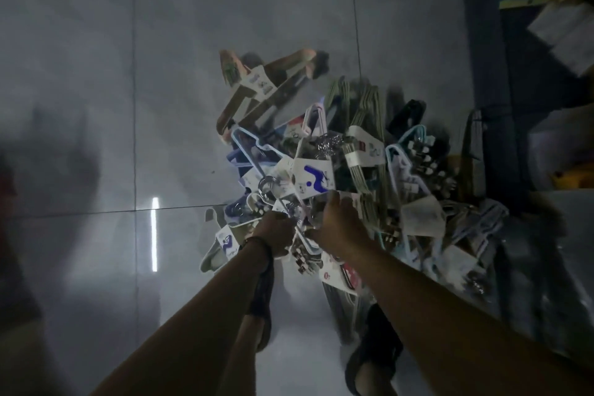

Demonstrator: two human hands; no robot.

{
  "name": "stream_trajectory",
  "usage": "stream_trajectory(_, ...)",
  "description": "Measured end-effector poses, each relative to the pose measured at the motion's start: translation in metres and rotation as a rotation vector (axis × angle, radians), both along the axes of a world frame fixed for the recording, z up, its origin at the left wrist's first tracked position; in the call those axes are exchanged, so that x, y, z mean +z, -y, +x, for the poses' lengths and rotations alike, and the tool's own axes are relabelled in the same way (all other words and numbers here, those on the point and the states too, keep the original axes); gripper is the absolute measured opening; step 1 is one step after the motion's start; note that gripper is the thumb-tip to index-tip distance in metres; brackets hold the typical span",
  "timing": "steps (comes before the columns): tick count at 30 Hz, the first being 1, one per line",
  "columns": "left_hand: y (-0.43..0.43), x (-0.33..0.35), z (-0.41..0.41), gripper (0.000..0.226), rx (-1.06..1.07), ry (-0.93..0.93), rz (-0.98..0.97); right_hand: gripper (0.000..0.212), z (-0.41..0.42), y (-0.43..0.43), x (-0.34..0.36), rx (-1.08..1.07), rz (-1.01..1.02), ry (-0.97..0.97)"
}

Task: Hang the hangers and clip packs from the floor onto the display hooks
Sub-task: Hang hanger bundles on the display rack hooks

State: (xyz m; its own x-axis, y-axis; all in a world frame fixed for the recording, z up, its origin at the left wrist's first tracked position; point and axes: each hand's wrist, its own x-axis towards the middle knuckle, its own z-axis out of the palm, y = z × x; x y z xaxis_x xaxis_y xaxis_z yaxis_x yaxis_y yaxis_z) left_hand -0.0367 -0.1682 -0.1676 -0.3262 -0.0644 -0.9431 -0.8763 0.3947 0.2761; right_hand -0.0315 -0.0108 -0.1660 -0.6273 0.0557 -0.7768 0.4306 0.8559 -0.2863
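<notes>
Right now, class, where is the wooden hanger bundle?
Head view, upper centre: the wooden hanger bundle lies on the grey tiled floor at the far end of the pile, beside the pale blue hanger.

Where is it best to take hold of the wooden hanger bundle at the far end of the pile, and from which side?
Probably at the white card band round the middle of the wooden hangers: it binds them together. Come from the left, where bare floor lies; the pile crowds the right side.

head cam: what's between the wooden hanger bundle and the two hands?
Not bare. In the head view a light-blue hanger and a blue-marked white card pack lie between the wooden hanger bundle and the left hand and right hand.
</notes>
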Motion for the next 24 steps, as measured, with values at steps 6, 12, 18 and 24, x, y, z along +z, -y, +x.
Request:
stream_trajectory(6,0.01,-0.059,-0.005,0.057,0.188,0.0,0.049,0.123,0.007,0.032,-0.04,-0.121,0.232,-0.141)
stream_trajectory(12,-0.015,-0.026,-0.016,0.026,0.423,-0.018,0.22,0.109,0.004,0.02,-0.051,-0.238,0.058,-0.211)
stream_trajectory(18,-0.005,-0.016,-0.032,0.035,0.533,-0.091,0.359,0.092,-0.01,0.003,-0.032,-0.531,-0.353,-0.197)
stream_trajectory(24,-0.005,-0.006,-0.041,0.036,0.602,-0.148,0.455,0.084,0.009,0.004,-0.017,-0.473,-0.409,-0.274)
